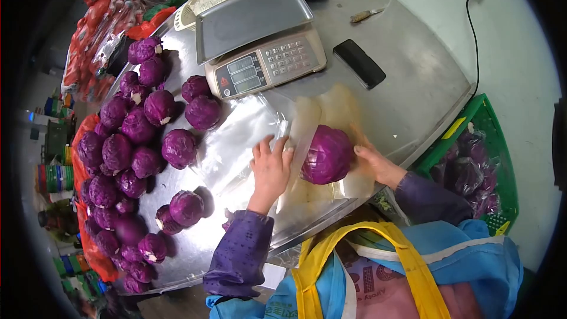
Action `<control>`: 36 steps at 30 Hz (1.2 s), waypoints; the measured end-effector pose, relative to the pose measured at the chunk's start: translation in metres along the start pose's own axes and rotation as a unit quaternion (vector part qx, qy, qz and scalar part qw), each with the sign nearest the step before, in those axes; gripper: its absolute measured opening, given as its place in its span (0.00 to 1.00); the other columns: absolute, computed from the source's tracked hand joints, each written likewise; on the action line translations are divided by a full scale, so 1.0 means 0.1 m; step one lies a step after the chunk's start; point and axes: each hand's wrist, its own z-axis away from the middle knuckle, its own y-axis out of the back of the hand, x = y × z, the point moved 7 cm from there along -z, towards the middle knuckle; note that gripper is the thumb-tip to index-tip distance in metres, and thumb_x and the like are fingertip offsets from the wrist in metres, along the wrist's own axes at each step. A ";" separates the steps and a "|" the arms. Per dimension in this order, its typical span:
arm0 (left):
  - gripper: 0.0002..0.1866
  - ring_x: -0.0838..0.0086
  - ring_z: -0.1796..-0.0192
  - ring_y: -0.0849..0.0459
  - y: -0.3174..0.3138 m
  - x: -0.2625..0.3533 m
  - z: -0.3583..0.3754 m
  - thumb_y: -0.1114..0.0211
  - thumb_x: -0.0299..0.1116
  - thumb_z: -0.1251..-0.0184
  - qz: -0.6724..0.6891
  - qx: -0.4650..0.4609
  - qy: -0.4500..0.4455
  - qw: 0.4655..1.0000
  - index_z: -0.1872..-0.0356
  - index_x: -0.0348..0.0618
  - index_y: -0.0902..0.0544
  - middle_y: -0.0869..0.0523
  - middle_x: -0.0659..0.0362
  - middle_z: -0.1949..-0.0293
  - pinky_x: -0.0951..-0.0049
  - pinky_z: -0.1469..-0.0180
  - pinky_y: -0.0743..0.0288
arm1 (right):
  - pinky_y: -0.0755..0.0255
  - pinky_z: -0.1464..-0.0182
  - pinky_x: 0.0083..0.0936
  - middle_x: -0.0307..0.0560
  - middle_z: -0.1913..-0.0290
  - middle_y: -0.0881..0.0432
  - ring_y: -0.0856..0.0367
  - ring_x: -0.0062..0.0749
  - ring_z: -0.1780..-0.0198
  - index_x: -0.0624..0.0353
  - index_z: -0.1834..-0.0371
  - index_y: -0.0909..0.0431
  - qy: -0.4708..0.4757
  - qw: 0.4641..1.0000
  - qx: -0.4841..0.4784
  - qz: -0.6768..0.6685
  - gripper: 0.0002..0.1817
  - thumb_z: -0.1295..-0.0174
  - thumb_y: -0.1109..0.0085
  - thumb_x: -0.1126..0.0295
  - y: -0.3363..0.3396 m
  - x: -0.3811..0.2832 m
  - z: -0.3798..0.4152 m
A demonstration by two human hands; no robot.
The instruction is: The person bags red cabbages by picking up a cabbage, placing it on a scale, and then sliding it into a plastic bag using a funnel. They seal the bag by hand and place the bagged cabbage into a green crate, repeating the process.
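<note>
A round purple cabbage (326,155) rests on a yellowish translucent plastic sheet (354,184) near the front edge of the metal table. My right hand (378,164) is at the cabbage's right side, its thumb against it and the fingers partly blurred near the sheet. My left hand (273,168) lies with fingers apart on clear plastic bags (236,147), just left of the cabbage. Between that hand and the cabbage, an edge of the sheet stands up.
Many purple cabbages (137,124) are heaped at the left of the metal table (413,71). Behind the bags stands a weighing scale (266,62). A black phone (359,64) and a small knife (366,15) lie farther right. A green crate (502,195) holds bagged cabbages.
</note>
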 end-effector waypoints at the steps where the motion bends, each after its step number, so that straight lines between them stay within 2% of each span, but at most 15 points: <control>1: 0.19 0.51 0.46 0.31 0.06 0.14 -0.05 0.49 0.42 0.32 -0.030 -0.015 -0.011 0.999 0.47 0.41 0.26 0.27 0.47 0.50 0.55 0.47 0.35 | 0.51 0.32 0.35 0.51 0.29 0.53 0.53 0.39 0.29 0.55 0.28 0.64 0.030 0.997 0.035 0.056 0.48 0.43 0.42 0.52 -0.08 -0.09 0.01; 3: 0.19 0.51 0.46 0.32 0.06 0.24 -0.05 0.48 0.41 0.33 -0.063 -0.026 -0.021 0.997 0.46 0.42 0.27 0.27 0.46 0.51 0.56 0.46 0.37 | 0.57 0.30 0.34 0.53 0.29 0.55 0.56 0.41 0.28 0.58 0.28 0.66 0.062 0.990 0.065 0.111 0.50 0.44 0.42 0.50 -0.17 -0.14 0.00; 5: 0.27 0.51 0.40 0.35 -0.19 0.07 0.05 0.47 0.46 0.34 0.138 -0.138 0.107 0.975 0.39 0.42 0.35 0.28 0.45 0.47 0.58 0.42 0.38 | 0.63 0.29 0.34 0.59 0.29 0.58 0.59 0.44 0.28 0.63 0.29 0.66 0.091 0.968 0.124 0.201 0.54 0.46 0.41 0.46 -0.16 -0.15 0.02; 6: 0.27 0.51 0.40 0.35 -0.28 -0.03 0.06 0.47 0.46 0.34 0.135 -0.137 0.107 0.975 0.39 0.42 0.35 0.28 0.45 0.47 0.58 0.42 0.38 | 0.63 0.29 0.34 0.59 0.29 0.58 0.59 0.44 0.28 0.63 0.29 0.66 0.092 0.968 0.122 0.199 0.54 0.46 0.41 0.46 -0.17 -0.16 0.01; 8: 0.36 0.54 0.34 0.40 -0.61 -0.25 0.18 0.45 0.51 0.35 0.406 -0.206 0.183 0.871 0.33 0.40 0.46 0.34 0.44 0.40 0.63 0.38 0.40 | 0.63 0.29 0.35 0.63 0.29 0.59 0.61 0.45 0.27 0.66 0.30 0.65 0.087 0.971 0.129 0.183 0.56 0.48 0.41 0.43 -0.19 -0.16 0.03; 9: 0.36 0.54 0.34 0.40 -0.63 -0.24 0.21 0.45 0.51 0.35 0.405 -0.207 0.187 0.871 0.33 0.40 0.46 0.34 0.44 0.40 0.63 0.38 0.40 | 0.63 0.29 0.35 0.63 0.29 0.59 0.61 0.45 0.27 0.66 0.30 0.65 0.084 0.971 0.128 0.181 0.56 0.48 0.41 0.43 -0.21 -0.15 0.04; 11: 0.44 0.57 0.32 0.44 -0.75 -0.17 0.24 0.41 0.52 0.38 0.560 -0.201 0.262 0.760 0.32 0.38 0.55 0.42 0.42 0.35 0.64 0.34 0.44 | 0.60 0.30 0.34 0.64 0.30 0.56 0.58 0.46 0.28 0.68 0.30 0.66 0.080 0.968 0.125 0.200 0.57 0.48 0.39 0.45 -0.24 -0.22 -0.01; 15: 0.49 0.58 0.33 0.43 -0.49 0.36 0.24 0.34 0.46 0.43 0.674 -0.183 0.238 0.675 0.33 0.35 0.60 0.43 0.42 0.37 0.62 0.33 0.46 | 0.53 0.31 0.30 0.64 0.33 0.49 0.49 0.44 0.31 0.71 0.31 0.63 0.146 0.940 0.103 0.289 0.53 0.48 0.36 0.55 -0.26 -0.67 0.07; 18: 0.50 0.59 0.35 0.41 -0.52 0.74 0.26 0.33 0.46 0.44 0.699 -0.194 0.226 0.650 0.34 0.33 0.59 0.42 0.42 0.37 0.63 0.34 0.44 | 0.50 0.33 0.27 0.58 0.34 0.44 0.45 0.38 0.32 0.66 0.30 0.59 0.180 0.921 0.069 0.338 0.50 0.50 0.35 0.62 -0.30 -1.12 0.33; 20: 0.53 0.55 0.35 0.41 -0.77 0.94 0.42 0.32 0.53 0.47 0.673 -0.251 0.262 0.645 0.33 0.38 0.59 0.43 0.44 0.37 0.57 0.36 0.41 | 0.50 0.33 0.27 0.57 0.35 0.42 0.44 0.37 0.33 0.64 0.30 0.59 0.141 0.913 0.061 0.377 0.50 0.50 0.35 0.63 -0.28 -1.26 0.57; 24: 0.52 0.58 0.36 0.38 -1.18 1.32 0.68 0.30 0.53 0.50 0.709 -0.306 0.239 0.589 0.35 0.33 0.52 0.38 0.45 0.39 0.59 0.36 0.42 | 0.51 0.33 0.29 0.55 0.35 0.41 0.43 0.37 0.33 0.64 0.30 0.58 0.050 0.870 0.068 0.485 0.49 0.50 0.34 0.65 0.10 -1.08 0.93; 28: 0.52 0.59 0.36 0.37 -1.30 1.40 0.77 0.30 0.54 0.51 0.680 -0.324 0.250 0.608 0.36 0.30 0.50 0.37 0.44 0.39 0.63 0.35 0.43 | 0.51 0.33 0.30 0.58 0.34 0.42 0.44 0.38 0.32 0.66 0.31 0.58 0.030 0.870 0.107 0.480 0.53 0.56 0.31 0.65 0.19 -0.94 1.15; 30: 0.51 0.61 0.38 0.35 -1.28 1.41 0.75 0.28 0.52 0.52 0.642 -0.316 0.269 0.645 0.41 0.23 0.48 0.34 0.42 0.42 0.67 0.37 0.40 | 0.50 0.33 0.33 0.61 0.35 0.43 0.44 0.46 0.32 0.69 0.32 0.58 0.024 0.842 0.131 0.522 0.57 0.61 0.28 0.63 0.15 -0.94 1.19; 32: 0.51 0.61 0.39 0.34 -1.31 1.42 0.74 0.29 0.52 0.51 0.632 -0.305 0.262 0.662 0.41 0.22 0.48 0.34 0.42 0.43 0.67 0.37 0.40 | 0.48 0.33 0.36 0.64 0.36 0.44 0.44 0.55 0.34 0.70 0.33 0.57 0.069 0.713 0.138 0.683 0.60 0.67 0.26 0.61 -0.06 -1.01 1.20; 36: 0.46 0.60 0.40 0.31 -1.37 1.34 0.73 0.34 0.54 0.46 0.617 -0.285 0.221 0.700 0.42 0.22 0.44 0.30 0.41 0.45 0.68 0.38 0.39 | 0.43 0.37 0.41 0.63 0.37 0.44 0.42 0.60 0.37 0.68 0.34 0.54 0.025 0.640 0.224 0.734 0.61 0.71 0.25 0.56 -0.28 -1.02 1.13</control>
